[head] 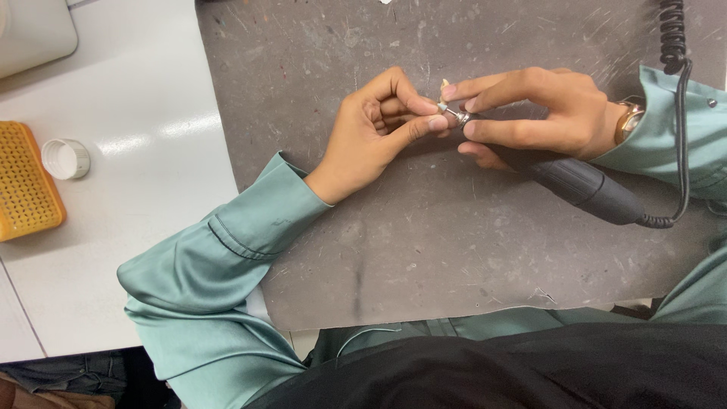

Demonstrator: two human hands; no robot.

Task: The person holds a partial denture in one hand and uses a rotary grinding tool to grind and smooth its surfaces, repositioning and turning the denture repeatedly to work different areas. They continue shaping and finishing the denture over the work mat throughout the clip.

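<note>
Both hands meet over the scuffed grey work mat point(424, 250) on the white table point(144, 174). The right hand point(545, 113) is closed around a black rotary handpiece point(583, 185), held like a pen, with its thumb and first two fingers pinched near the metal nose point(460, 117). The body of the tool runs back under the palm toward the wrist, and a black coiled cord point(672, 38) loops up from its rear end. The left hand point(379, 129) is curled in tight, thumb and forefinger pinched together on a small pale piece point(444, 83) right at the tip of the tool; only a sliver of it peeks out above the fingertips, so I cannot tell what it is or how much of its surface has been worked.

Tool tip and piece look to be touching or very nearly so, which reads to me as the middle of the grinding or polishing, not the start or the end. I see no finished pieces set aside, and the fine dust and scratches on the mat say nothing sure about this piece.

Off to the left, well apart from the hands, sit a yellow perforated bur block point(26, 182) and a white screw cap point(65, 158).
</note>
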